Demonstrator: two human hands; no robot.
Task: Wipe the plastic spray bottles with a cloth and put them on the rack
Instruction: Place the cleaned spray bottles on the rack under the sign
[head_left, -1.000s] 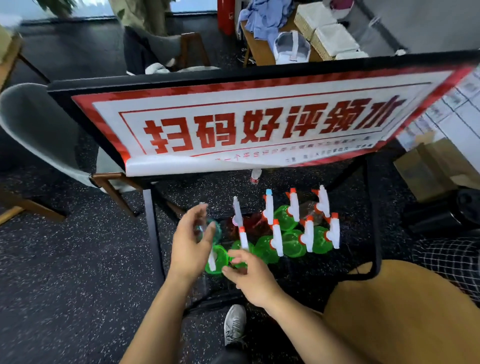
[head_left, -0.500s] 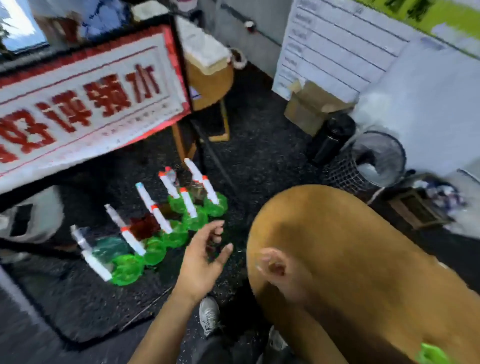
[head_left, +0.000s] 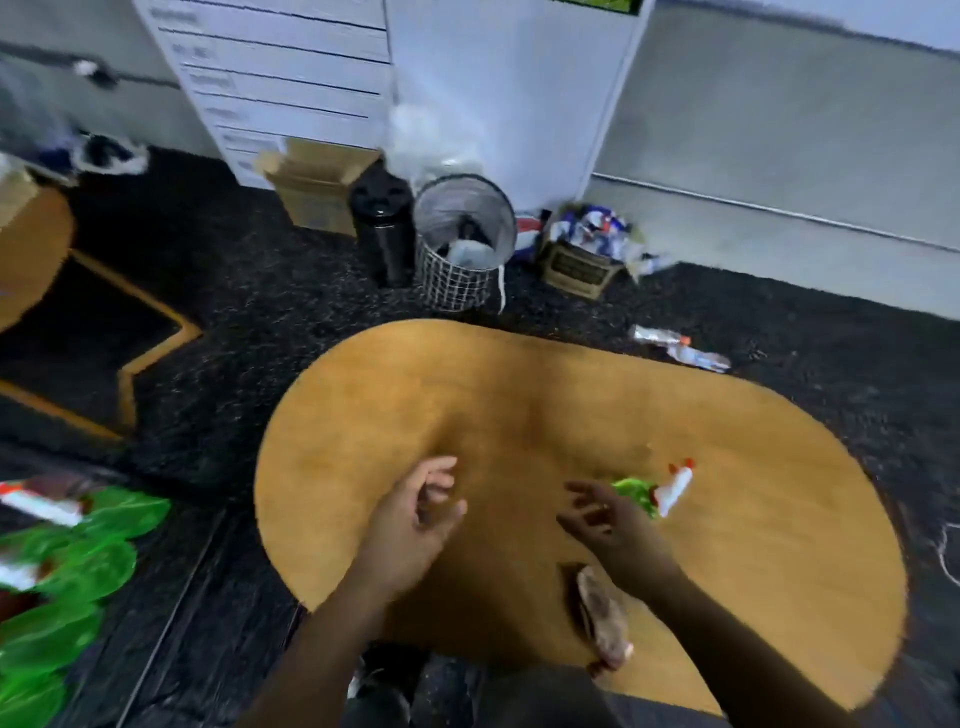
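Bottle (head_left: 655, 491) lies on the bench (head_left: 519, 395) just beyond the right hand (head_left: 608, 525), nozzle pointing away-right; left hand (head_left: 415, 512) farther; both hands loose, empty.

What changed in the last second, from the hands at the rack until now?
Both hands left the rack bottles and swung over the wooden table. The right hand now reaches for the green spray bottle lying there; the left hand hovers open. Neither holds anything. The rack bottles look unmoved.

Oval wooden table (head_left: 519, 395), green spray bottle (head_left: 655, 491) lying on it, crumpled cloth (head_left: 602, 618)
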